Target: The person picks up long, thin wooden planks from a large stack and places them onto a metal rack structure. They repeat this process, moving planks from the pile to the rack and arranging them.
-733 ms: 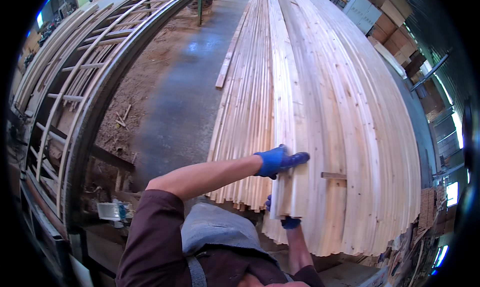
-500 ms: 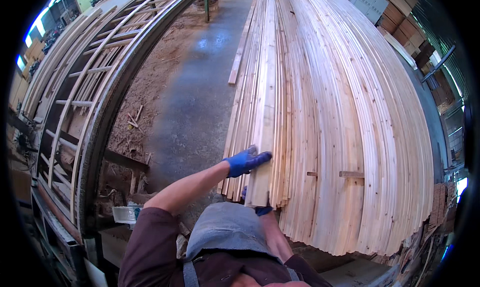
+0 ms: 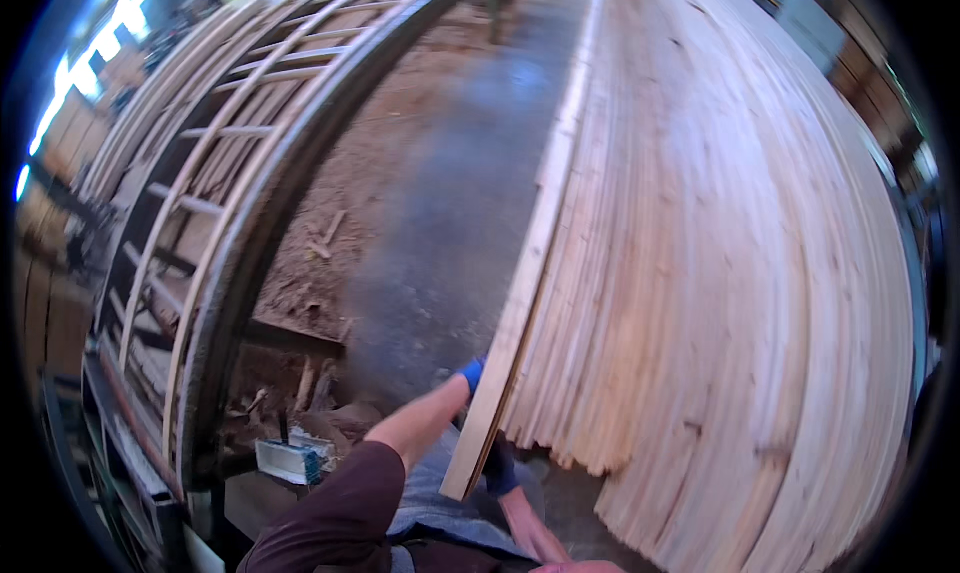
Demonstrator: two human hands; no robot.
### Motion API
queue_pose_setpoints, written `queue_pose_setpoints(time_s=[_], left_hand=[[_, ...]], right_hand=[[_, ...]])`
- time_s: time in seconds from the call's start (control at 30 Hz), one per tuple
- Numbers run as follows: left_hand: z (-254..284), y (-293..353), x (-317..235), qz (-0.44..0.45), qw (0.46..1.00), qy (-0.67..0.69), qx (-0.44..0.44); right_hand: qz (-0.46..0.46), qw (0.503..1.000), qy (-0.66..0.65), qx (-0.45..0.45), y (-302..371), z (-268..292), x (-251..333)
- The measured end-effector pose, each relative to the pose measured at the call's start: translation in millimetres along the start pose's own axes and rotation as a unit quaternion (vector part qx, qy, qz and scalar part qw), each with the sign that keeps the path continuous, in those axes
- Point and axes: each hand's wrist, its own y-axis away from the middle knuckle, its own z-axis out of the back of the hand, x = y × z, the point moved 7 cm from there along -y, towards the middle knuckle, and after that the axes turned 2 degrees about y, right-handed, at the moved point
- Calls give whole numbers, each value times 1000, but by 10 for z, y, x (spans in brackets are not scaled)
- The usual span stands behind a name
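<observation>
- Concrete aisle [image 3: 435, 223] separates metal-edged rack [image 3: 255, 228] and stacked planks [image 3: 720, 303].
- Long wooden board [image 3: 513, 328] lines the stack's left edge, near end overhanging.
- Gloved left hand [image 3: 473, 374] and right hand [image 3: 501, 471] meet it, fingers hidden, grip unclear.

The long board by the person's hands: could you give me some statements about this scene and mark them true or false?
1. The left hand wears a blue glove. True.
2. The right hand is bare. False: it is gloved too.
3. The long board runs along the right side of the stacked boards. False: it runs along their left side.
4. A white container is left of the long board. True.
</observation>
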Motion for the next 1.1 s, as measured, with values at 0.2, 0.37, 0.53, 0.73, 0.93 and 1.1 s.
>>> queue_pose_setpoints(time_s=[0.2,0.37,0.53,0.73,0.93,1.1], left_hand=[[1356,208,-221,7,992,129,2],[2560,585,-561,17,992,124,8],[3175,1595,-762,-91,992,-55,-74],[3435,2461,-408,13,992,-57,-109],[3886,2995,-1113,-15,966,-183,-181],[4128,2287,-2849,-64,976,-99,-182]], right_hand=[[-342,939,43,-4,-161,-1321,-548],[-307,882,184,306,-698,-2254,-594],[-351,865,220,282,-1925,-2959,803],[-32,964,67,256,-3814,-4023,2213],[-307,874,-244,287,-3539,-5520,1993],[-96,853,139,494,-3441,-5663,1258]])
